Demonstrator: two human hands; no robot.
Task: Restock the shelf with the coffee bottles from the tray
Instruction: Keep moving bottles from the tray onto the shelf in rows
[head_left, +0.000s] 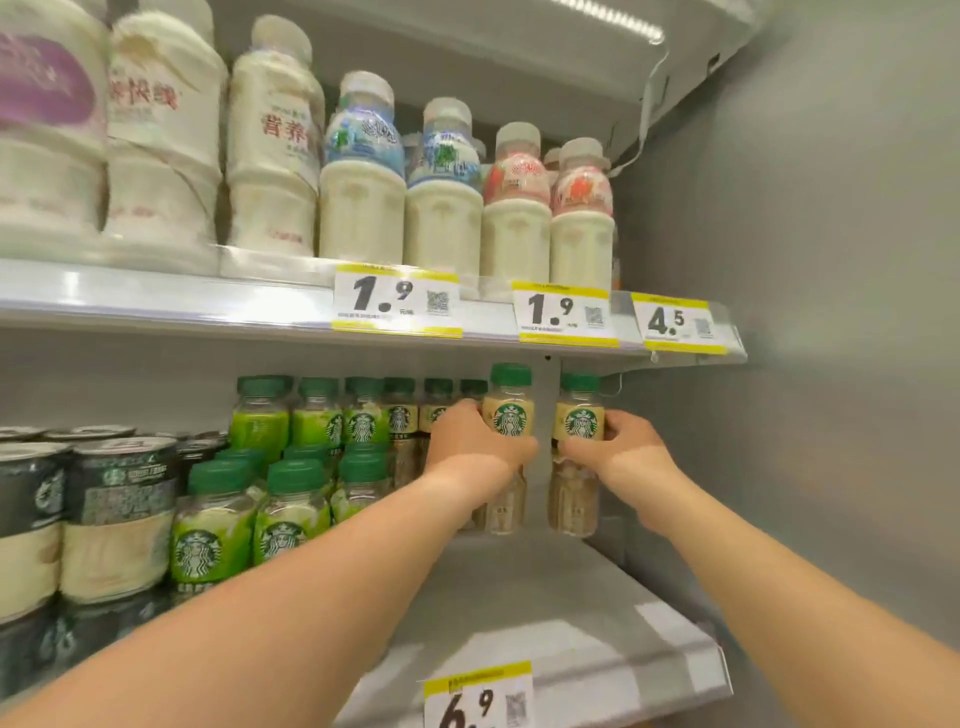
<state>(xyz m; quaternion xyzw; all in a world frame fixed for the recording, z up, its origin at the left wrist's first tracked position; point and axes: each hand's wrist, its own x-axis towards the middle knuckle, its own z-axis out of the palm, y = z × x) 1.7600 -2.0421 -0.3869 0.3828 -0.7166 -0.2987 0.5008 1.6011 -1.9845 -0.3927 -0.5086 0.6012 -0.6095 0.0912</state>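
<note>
At the back right of the lower shelf (545, 613), a person's two bare arms reach in. The left hand (475, 447) has its grip wrapped round one cream-labelled coffee bottle (508, 410) with a green cap. The right hand (626, 447) has its grip curled round a second coffee bottle (579, 415) just beside the first. Both are upright, each raised above another bottle standing on the shelf; whether they touch is unclear. Left of them on this shelf stand green-labelled bottles (197, 540), then dark cans (119, 509). A yellow price tag (478, 696) reading 6.9 hangs on the shelf's front edge. Above the shelf stand white milk bottles (361, 208).
</note>
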